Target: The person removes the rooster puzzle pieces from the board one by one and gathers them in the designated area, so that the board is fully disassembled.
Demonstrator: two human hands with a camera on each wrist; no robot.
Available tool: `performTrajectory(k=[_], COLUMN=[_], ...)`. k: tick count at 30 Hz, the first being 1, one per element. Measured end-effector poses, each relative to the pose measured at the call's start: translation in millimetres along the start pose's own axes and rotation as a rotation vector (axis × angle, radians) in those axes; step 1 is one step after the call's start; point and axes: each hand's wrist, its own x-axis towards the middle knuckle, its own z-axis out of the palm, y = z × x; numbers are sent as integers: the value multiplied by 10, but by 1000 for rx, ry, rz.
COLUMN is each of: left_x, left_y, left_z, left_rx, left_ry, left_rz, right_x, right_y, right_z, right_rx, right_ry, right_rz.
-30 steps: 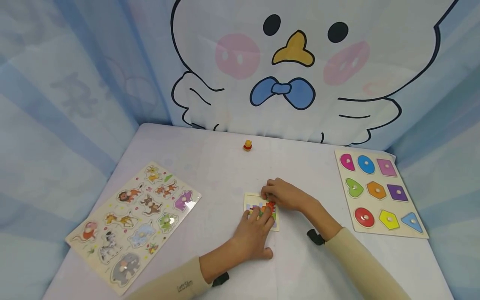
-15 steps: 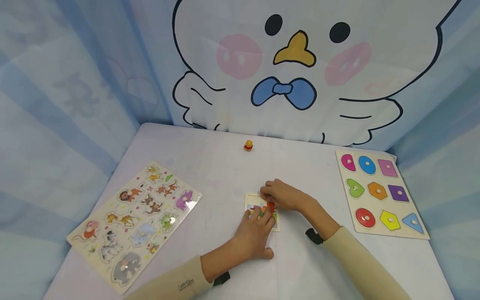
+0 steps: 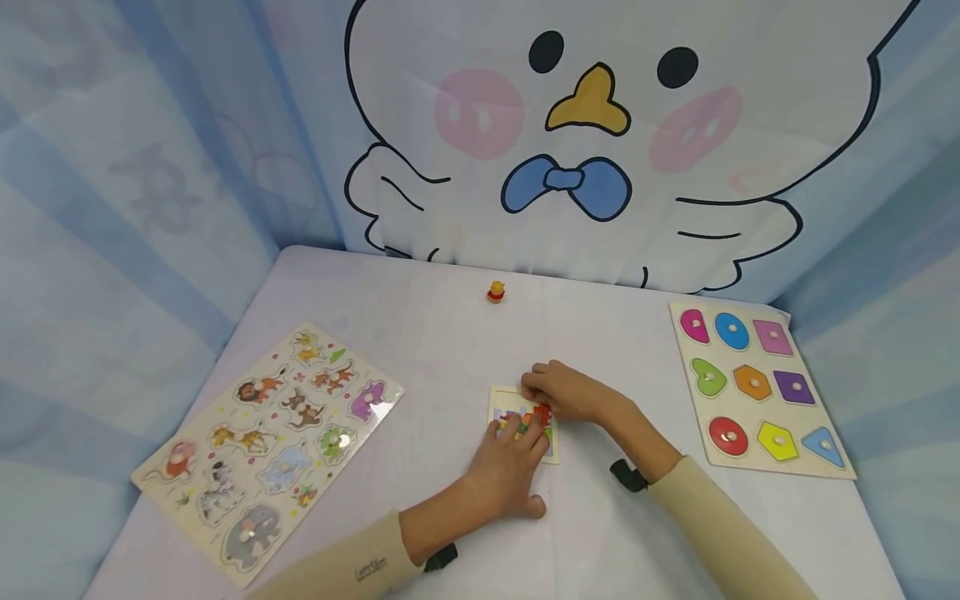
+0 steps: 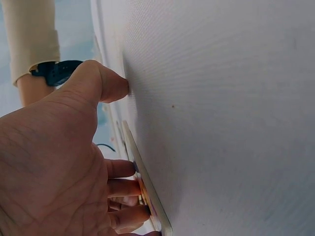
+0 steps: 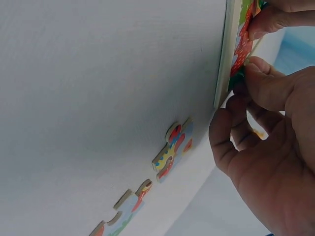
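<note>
A small jigsaw board (image 3: 496, 395) with a pale frame lies at the middle of the table, its colourful picture partly covered by both hands. My left hand (image 3: 504, 473) is spread over its near part, fingertips pressing on the picture and thumb held apart. At the far right corner is my right hand (image 3: 572, 393), fingers curled. In the right wrist view, its thumb and fingers pinch a green jigsaw piece (image 5: 237, 79) at the end of the board, beside a red dotted part of the picture. How far the piece sits in the frame cannot be told.
Two jigsaw pieces, one yellow and red (image 5: 174, 150) and one light blue (image 5: 125, 209), show in the right wrist view. An animal peg puzzle (image 3: 273, 450) lies left, a shape peg puzzle (image 3: 757, 421) right. A small yellow and red toy (image 3: 496, 292) stands at the back.
</note>
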Motion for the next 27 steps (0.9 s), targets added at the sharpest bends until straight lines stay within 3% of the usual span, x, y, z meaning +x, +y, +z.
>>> performTrajectory(k=[11, 16, 27], left_x=[-22, -23, -17], left_y=[-27, -17, -23], left_z=[3, 7, 10], left_rx=[-6, 4, -6], left_ry=[24, 23, 18], left_rz=[2, 9, 15], right_x=[-44, -70, -167], right_y=[14, 39, 17], right_z=[23, 34, 31], right_rx=[171, 207, 165], right_ry=[63, 70, 73], right_rz=[122, 117, 136])
